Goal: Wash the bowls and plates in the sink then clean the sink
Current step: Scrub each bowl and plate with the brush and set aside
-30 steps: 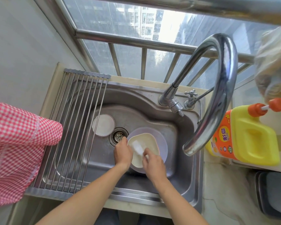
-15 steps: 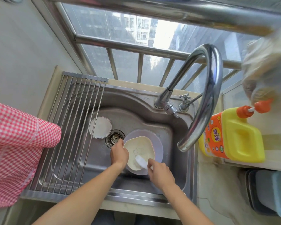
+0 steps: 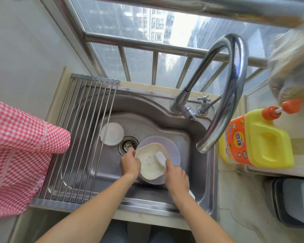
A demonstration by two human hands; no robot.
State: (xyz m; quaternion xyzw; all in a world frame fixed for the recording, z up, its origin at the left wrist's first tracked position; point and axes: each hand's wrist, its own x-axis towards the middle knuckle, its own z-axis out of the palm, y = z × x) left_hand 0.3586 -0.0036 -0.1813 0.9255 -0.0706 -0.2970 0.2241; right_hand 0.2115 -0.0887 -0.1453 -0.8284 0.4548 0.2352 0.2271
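Scrubbing cream bowl (image 3: 150, 162) inside sink (image 3: 165, 120): left hand (image 3: 130, 163) grasps bowl rim, right hand (image 3: 175, 176) grasps white sponge (image 3: 161, 157) against inner wall. Bowl sits nested in lilac bowl (image 3: 174, 151) beside drain (image 3: 128, 145). Next likely: rinse, needing faucet (image 3: 223, 102) on.

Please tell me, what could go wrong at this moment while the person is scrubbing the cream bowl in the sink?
1. The left hand grips only the rim of the soapy cream bowl; it may slip while the right hand scrubs with the white sponge.
2. The bowl sits on stacked dishes, which may shift under pressure.
3. The tap spout hangs close; a lifted bowl may knock it.
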